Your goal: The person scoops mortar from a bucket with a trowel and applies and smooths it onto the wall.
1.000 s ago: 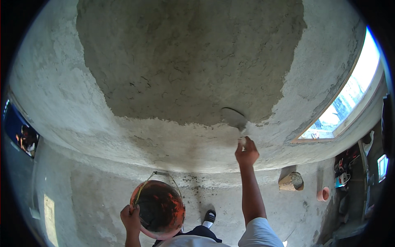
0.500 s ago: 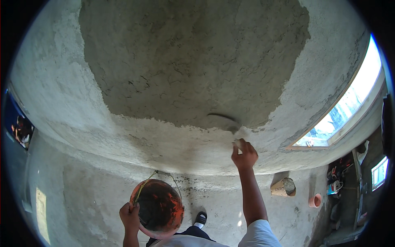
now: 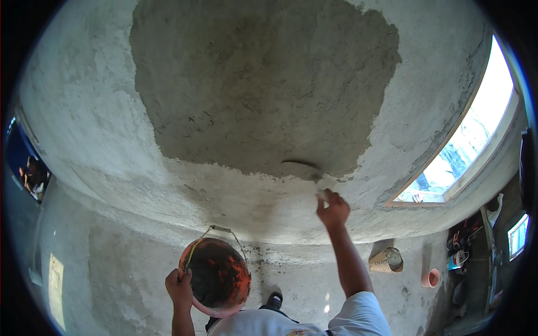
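My right hand (image 3: 334,210) grips a trowel (image 3: 304,164) by its handle. The dark, slightly blurred blade lies against the lower edge of a patch of wet grey mortar (image 3: 263,95) on the wall (image 3: 78,123). At lower left, my left hand (image 3: 180,284) is closed on the left rim of an orange bucket (image 3: 245,283). The bucket is tilted, its mouth facing up, and dark mortar coats its inside. Its wire handle (image 3: 222,229) stands up on the side toward the wall.
An open paper bag of grey material (image 3: 386,261) and a small orange pot (image 3: 430,278) stand on the floor at right. A window (image 3: 462,151) opens in the right wall. My sandalled foot (image 3: 274,300) is below the bucket. Tools and containers (image 3: 458,259) crowd the far right.
The view has shifted slightly, so the mortar patch appears narrower. The trowel stays at the patch's lower edge, and both hands keep their grips.
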`<state>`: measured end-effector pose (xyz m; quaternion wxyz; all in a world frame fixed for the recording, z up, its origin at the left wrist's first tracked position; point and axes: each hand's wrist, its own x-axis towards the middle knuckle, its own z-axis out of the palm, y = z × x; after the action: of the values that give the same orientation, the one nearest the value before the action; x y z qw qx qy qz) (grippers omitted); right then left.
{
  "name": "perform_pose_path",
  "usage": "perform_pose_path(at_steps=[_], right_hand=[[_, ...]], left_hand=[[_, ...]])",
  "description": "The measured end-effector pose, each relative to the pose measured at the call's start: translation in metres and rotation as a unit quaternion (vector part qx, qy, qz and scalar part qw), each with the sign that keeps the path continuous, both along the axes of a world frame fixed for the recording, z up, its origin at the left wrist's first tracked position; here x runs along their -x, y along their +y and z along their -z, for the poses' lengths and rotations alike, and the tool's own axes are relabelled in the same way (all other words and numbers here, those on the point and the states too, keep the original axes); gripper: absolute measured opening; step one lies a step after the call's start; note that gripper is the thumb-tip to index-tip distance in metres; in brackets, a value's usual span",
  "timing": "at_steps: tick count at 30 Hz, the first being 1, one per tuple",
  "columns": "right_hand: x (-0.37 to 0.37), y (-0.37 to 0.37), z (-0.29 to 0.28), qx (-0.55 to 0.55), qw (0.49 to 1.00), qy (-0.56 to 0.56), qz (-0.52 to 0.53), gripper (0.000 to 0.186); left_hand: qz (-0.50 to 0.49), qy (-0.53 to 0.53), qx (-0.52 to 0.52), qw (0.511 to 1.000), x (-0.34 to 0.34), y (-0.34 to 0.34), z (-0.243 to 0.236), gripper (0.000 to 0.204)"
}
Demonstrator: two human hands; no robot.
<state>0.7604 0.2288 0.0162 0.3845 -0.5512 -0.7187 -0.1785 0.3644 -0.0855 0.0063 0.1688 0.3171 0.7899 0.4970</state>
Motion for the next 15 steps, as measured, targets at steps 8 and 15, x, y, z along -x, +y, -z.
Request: perform_pose_path(at_steps=[8,15], right_hand=[[-0.067,-0.069,0.004,0.019,0.983,0.161,0.081,0.022],[-0.094,-0.234,0.174,0.369,0.726,0.570,0.107,0.032]], left_hand=[[-0.043,-0.017,-0.068,0.997,-0.010,-0.003,0.011,0.038],[-0.070,-0.020,-0.109,0.991,-0.053,0.019,0.000,0.038]])
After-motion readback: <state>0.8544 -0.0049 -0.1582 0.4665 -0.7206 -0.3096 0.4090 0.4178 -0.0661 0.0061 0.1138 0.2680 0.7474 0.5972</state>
